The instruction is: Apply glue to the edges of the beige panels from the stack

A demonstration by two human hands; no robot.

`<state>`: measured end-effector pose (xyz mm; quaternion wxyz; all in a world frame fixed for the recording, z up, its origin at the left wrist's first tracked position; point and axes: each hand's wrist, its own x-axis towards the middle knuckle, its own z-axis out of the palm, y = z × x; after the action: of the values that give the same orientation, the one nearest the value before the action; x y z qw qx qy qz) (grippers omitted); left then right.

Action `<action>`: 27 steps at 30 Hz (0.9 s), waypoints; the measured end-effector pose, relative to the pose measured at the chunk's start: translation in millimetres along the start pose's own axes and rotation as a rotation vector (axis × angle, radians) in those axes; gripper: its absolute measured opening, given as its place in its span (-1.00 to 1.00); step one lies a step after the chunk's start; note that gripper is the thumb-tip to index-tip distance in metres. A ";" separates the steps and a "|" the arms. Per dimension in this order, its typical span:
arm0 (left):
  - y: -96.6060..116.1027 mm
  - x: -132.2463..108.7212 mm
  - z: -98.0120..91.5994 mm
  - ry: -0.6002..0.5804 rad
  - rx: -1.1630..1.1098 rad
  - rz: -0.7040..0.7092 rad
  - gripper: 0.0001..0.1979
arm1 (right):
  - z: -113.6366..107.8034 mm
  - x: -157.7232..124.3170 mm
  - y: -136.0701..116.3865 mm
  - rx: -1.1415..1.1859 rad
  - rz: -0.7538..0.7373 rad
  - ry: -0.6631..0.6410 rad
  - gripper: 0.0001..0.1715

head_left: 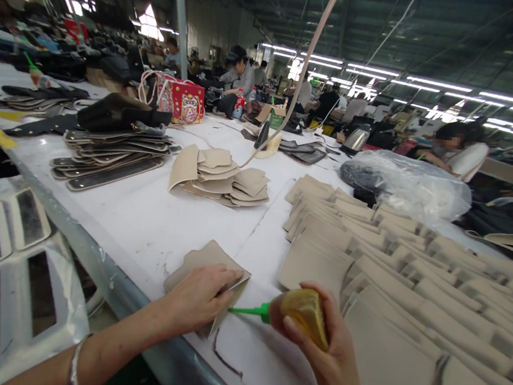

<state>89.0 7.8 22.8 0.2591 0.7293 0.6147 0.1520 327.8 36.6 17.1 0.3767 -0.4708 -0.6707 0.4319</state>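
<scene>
The left arm (128,338) is reaching in from the near left, bare all the way to the wrist. The left hand (201,294) is lying palm down, with its fingers stretched flat and pointing right. The right hand (325,342) is poking in from the near edge, its fingers curling tight and its thumb pressing on the near side. The two hands are sitting close together, not touching.

I can read no words, numbers or brand marks anywhere in view. The red bag (186,102) in the upper left of the frame has a printed pattern, too small and blurred to show letters. The bottle (303,312) at lower centre shows no lettering I can read.
</scene>
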 end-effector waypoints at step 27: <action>-1.3 -4.2 2.7 0.044 -0.061 -0.028 -0.56 | 14.5 -28.0 -13.4 0.186 0.140 0.064 -0.38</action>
<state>88.6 3.4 20.2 0.2698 0.7089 0.6254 0.1832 318.2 4.0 21.9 0.4088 -0.4931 -0.5810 0.5021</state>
